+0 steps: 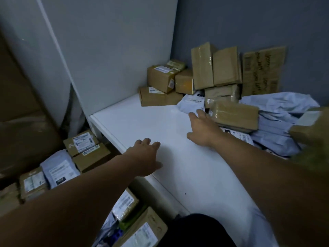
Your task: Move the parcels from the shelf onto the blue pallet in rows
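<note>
Reaching over the shelf [142,125] at pick step, right hand [203,130] spread, empty, just beside taped parcel [235,114], left hand [147,155] loose, empty; next needs a grip.

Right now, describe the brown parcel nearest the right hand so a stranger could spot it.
On the white shelf, find the heap against the grey wall. At its front, just right of the right hand, lies a glossy tape-wrapped brown parcel. Unlike the brown boxes behind, it rests flat on pale mailer bags.
</note>
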